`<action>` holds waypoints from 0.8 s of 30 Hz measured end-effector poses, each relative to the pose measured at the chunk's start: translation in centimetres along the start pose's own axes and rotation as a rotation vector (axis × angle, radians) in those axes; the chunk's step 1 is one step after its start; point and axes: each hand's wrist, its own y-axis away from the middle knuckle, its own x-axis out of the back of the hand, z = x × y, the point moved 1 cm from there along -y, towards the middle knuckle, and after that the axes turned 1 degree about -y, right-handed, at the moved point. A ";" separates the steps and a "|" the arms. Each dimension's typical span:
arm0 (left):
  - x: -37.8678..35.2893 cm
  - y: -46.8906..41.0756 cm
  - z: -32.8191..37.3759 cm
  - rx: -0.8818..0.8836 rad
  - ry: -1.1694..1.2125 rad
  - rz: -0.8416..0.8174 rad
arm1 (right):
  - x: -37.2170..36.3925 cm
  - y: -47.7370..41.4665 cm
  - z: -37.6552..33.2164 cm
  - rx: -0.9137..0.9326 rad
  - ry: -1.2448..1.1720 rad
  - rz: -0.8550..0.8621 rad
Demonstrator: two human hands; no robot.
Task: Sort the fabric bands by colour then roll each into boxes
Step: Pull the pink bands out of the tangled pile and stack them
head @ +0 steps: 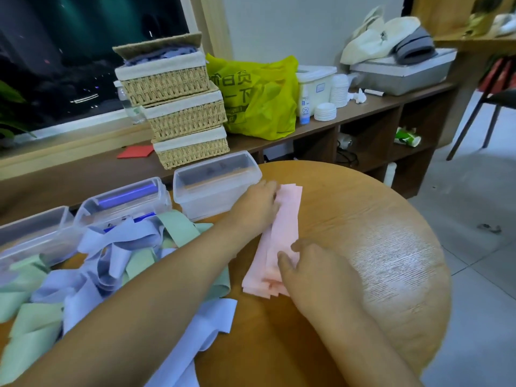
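Observation:
A stack of pink fabric bands (282,224) lies lengthwise on the round wooden table (363,219). My left hand (257,208) rests on the stack's far left edge, fingers curled against it. My right hand (315,275) presses on the near end with bent fingers. To the left sprawls a tangled pile of lavender bands (117,255) and pale green bands (36,325). Three clear plastic boxes stand along the far-left table edge: the right box (215,182), the middle box (122,202) and the left box (33,233).
Behind the table runs a low wooden shelf unit (363,113) with three stacked wicker baskets (181,113), a yellow-green plastic bag (259,99), white tubs and lids. A chair (485,107) stands far right on the tiled floor.

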 end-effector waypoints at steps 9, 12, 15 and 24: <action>7.7 15.5 -9.0 0.067 0.147 0.085 | -2.8 0.5 -3.7 0.153 -0.107 0.073; 8.2 21.3 -11.9 0.123 0.125 0.135 | -4.2 1.0 -5.6 0.226 -0.102 0.037; 8.5 26.0 -14.3 0.193 0.145 0.215 | -5.4 1.5 -7.6 0.305 -0.075 0.014; 7.2 31.1 -18.1 0.306 0.256 0.311 | -9.0 3.0 -13.5 0.718 0.010 -0.090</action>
